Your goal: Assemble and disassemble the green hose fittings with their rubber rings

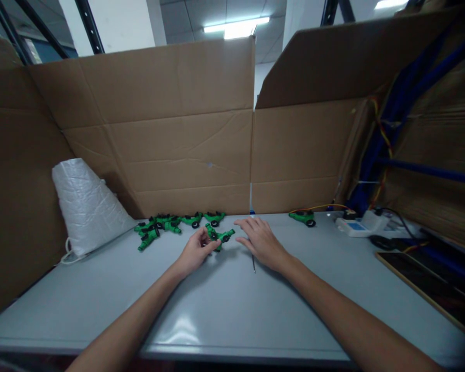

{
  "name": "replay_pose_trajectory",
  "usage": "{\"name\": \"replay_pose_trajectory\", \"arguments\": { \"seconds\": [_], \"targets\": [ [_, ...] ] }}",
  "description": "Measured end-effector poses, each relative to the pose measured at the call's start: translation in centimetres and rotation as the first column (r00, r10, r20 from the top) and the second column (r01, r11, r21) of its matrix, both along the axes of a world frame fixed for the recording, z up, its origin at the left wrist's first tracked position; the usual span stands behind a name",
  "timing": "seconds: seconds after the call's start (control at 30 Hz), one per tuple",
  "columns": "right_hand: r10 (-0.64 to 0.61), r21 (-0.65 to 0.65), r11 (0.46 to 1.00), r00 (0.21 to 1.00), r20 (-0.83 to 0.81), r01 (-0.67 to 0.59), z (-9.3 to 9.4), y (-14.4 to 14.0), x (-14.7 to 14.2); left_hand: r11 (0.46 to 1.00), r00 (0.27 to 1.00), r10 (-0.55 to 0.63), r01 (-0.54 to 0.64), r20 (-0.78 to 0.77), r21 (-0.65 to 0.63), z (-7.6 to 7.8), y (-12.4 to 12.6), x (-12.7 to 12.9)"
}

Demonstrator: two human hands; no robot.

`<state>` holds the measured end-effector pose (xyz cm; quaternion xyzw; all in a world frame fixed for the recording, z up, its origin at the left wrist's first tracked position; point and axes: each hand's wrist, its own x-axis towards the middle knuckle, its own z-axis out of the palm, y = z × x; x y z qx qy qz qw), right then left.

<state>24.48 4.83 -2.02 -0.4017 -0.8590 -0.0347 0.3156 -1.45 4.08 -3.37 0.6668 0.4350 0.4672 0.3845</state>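
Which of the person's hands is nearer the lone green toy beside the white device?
Right. The right hand lies left of that green toy; the left hand is farther left.

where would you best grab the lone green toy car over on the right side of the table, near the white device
Probably across the body of the lone green toy car, between thumb and finger, coming from above and the near side. It lies apart from the others with bare table in front; cardboard stands behind and cables by the white device crowd its right. The right hand is nearest.
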Motion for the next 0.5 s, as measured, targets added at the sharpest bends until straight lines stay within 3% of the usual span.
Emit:
{"name": "replay_pose_trajectory", "arguments": {
  "seconds": [0.2,0.33,0.5],
  "targets": [
    [-0.056,-0.025,0.998,0.99,-0.13,0.053,-0.6,0.4,-0.3,0.989,0.985,0.086,-0.066,0.149,-0.132,0.7,-0.1,-0.2],
    [0.002,-0.036,0.999,0.993,-0.117,-0.006,-0.7,-0.3,-1.5,0.992,0.987,0.091,-0.078,0.129,-0.1,0.6,-0.2,-0.2],
    [0.062,-0.128,0.988,0.983,-0.174,-0.085,-0.6,-1.5,-2.8,0.999,0.999,-0.034,0.034,0.029,0.016,0.1,-0.8,0.4]
  ]
}}
